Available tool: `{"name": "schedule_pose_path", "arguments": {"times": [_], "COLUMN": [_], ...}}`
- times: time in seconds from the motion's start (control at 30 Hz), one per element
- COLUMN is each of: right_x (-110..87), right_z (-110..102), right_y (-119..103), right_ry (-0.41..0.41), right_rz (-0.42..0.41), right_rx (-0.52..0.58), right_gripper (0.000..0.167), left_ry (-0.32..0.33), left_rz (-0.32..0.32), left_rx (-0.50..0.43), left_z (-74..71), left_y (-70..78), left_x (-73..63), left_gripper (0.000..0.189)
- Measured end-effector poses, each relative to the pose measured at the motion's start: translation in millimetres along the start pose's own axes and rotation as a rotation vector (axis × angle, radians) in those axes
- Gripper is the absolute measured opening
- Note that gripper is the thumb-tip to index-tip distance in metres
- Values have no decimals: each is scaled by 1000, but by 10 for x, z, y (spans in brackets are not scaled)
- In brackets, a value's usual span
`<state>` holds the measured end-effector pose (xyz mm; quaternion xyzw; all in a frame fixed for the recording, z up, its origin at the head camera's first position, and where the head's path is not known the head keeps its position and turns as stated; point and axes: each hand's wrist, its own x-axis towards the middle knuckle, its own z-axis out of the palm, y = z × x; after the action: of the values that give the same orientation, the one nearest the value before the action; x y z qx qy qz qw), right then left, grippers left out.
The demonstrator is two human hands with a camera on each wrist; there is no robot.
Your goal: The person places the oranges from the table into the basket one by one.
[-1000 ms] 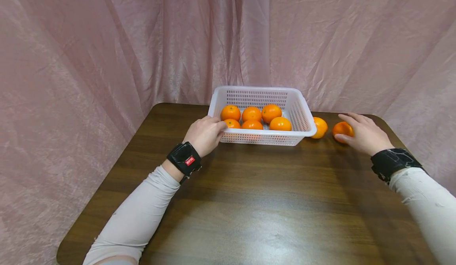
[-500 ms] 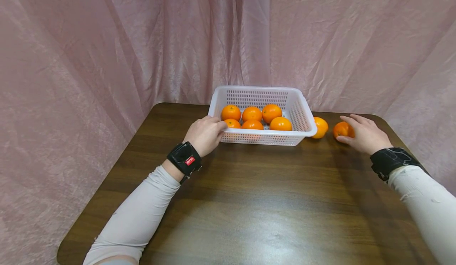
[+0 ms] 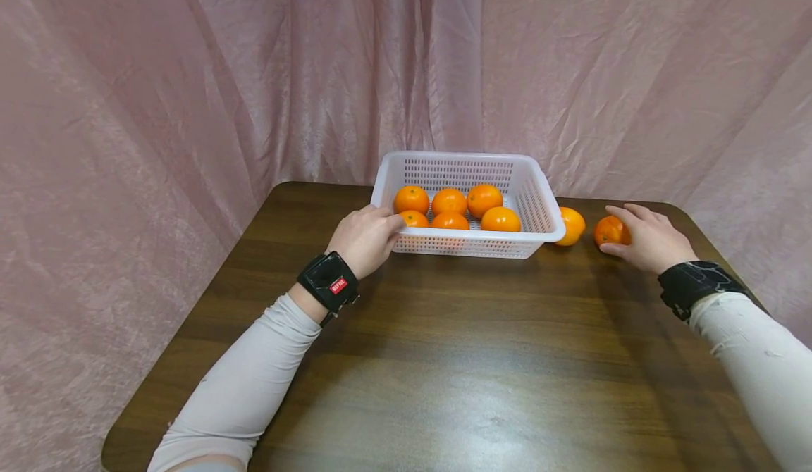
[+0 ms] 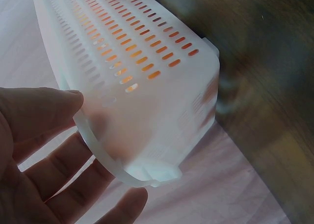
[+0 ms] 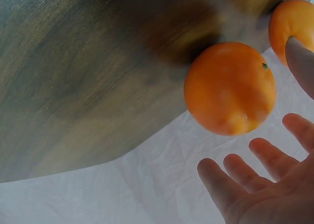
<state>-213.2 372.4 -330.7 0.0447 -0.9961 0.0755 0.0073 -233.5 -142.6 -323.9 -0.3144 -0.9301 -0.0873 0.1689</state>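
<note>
My left hand [image 3: 366, 241] holds the near left corner of a white plastic basket [image 3: 469, 244]. In the left wrist view, the thumb [image 4: 44, 111] lies against the outer side of the rim and the fingers [image 4: 73, 197] reach past its other side. Several oranges [image 3: 484, 200] sit inside the basket. My right hand [image 3: 656, 239] is spread with relaxed fingers beside a loose orange [image 3: 610, 232] on the table. In the right wrist view that orange [image 5: 229, 89] shows a small green stem spot, and the palm holds nothing.
Another loose orange [image 3: 571, 226] lies between the basket's right end and the right hand's orange. The brown wooden table [image 3: 444, 359] has rounded corners. Pink curtains [image 3: 571, 77] hang close behind it and along both sides.
The loose orange by my right hand has turned slightly, and that hand has shifted only a little. My left hand and the basket stay in place.
</note>
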Motion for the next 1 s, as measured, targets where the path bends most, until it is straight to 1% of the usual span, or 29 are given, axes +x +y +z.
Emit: {"name": "schedule_pose_path", "arguments": {"times": [0.2,0.57,1.0], "right_x": [7,18,15], "right_z": [21,43,70], "right_y": [2,39,41], "right_ry": [-22,-38,-66], "right_rz": [4,18,31], "right_rx": [3,15,29], "right_gripper": [83,82,82], "left_ry": [0,-13,-19], "left_rz": [-1,-16,-15], "left_rx": [-2,0,2], "left_z": [6,9,2], "left_y": [-1,1,4], "left_x": [4,5,9], "left_gripper": [16,19,19]}}
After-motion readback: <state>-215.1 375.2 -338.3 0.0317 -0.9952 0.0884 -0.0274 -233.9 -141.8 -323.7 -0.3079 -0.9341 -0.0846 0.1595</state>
